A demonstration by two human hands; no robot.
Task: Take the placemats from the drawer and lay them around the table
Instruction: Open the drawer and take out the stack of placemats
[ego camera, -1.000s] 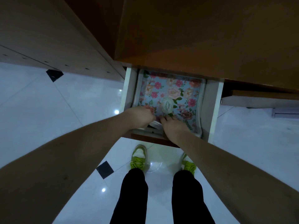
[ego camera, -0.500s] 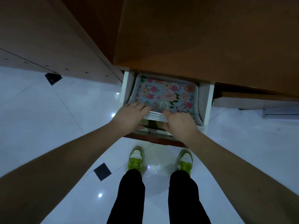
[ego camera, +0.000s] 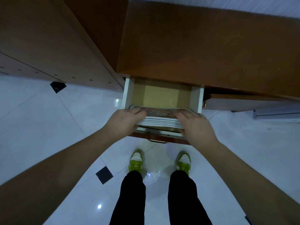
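We hold the stack of placemats (ego camera: 159,121) edge-on above the front of the open drawer (ego camera: 162,96). Our left hand (ego camera: 125,122) grips its left end and our right hand (ego camera: 194,125) grips its right end, fingers curled over the floral top. The wooden cabinet top (ego camera: 203,46) overhangs the drawer, above the white tiled floor (ego camera: 48,119).

Both forearms (ego camera: 65,172) are bare, no sleeves showing, and the hands (ego camera: 125,122) carry no rings or watch. At the lower middle of the frame, black trousers (ego camera: 129,197) end above lime-green lace-up sneakers (ego camera: 136,161) with white toes
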